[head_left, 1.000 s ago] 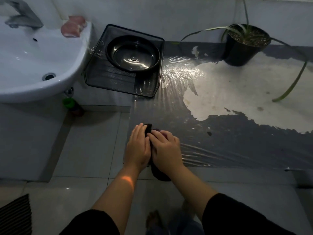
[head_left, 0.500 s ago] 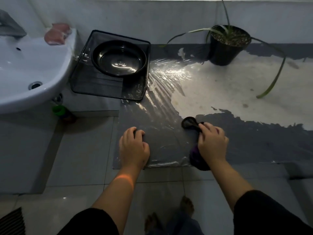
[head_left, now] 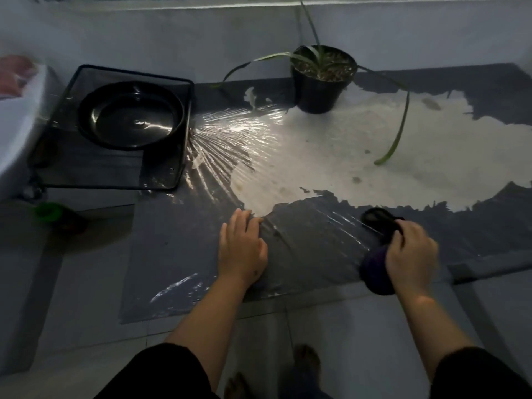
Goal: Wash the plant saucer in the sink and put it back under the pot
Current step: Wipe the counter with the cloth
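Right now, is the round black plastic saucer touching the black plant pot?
Apart. The head view shows the saucer inside a wire tray, wrinkled floor film between it and the pot.

Black saucer (head_left: pixel 131 116) in tray (head_left: pixel 184 133), apart from pot (head_left: pixel 322 82)

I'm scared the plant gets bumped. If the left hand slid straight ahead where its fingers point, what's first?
Probably not the plant: the left hand would first cross the pale worn patch of the dark plastic-covered mat.
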### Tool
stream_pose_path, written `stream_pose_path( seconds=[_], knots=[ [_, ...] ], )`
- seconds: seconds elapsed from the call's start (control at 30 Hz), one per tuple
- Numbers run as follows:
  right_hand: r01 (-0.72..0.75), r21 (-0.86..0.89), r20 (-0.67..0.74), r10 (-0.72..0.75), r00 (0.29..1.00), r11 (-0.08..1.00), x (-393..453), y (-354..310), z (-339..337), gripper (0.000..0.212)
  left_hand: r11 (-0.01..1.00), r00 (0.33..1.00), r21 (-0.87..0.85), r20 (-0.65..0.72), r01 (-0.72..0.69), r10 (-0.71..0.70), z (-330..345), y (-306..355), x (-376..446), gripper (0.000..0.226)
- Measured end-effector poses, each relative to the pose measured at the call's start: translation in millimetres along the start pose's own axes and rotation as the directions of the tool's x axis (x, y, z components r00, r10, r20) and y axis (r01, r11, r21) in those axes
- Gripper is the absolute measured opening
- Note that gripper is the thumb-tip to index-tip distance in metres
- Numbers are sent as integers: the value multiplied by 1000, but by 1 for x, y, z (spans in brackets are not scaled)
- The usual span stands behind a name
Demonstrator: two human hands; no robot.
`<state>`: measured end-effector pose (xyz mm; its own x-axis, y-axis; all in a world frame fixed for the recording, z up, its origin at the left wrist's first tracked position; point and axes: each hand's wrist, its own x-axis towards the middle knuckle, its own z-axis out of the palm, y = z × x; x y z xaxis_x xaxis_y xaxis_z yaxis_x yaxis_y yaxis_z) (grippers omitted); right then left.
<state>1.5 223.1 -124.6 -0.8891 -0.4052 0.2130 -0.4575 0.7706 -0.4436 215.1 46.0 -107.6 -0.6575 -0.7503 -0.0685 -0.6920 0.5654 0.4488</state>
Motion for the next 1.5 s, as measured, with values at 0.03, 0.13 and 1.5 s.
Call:
stream_pose_path(
  seconds=[0.03,0.13,1.5],
  knots=[
    [-54,-52,8,55,998,997,6,7,-2,43,1000,1000,-6,4,3,-3,4,6,4,45],
    [-62,-147,74,73,995,987,3,-6,8,32,1000,1000,-12,19,20,-20,15,21,11,46],
    [347,-34,212,-332,919,937,147,-60,73,41,964,981,184,-55,192,-185,47,57,50,81]
  ],
)
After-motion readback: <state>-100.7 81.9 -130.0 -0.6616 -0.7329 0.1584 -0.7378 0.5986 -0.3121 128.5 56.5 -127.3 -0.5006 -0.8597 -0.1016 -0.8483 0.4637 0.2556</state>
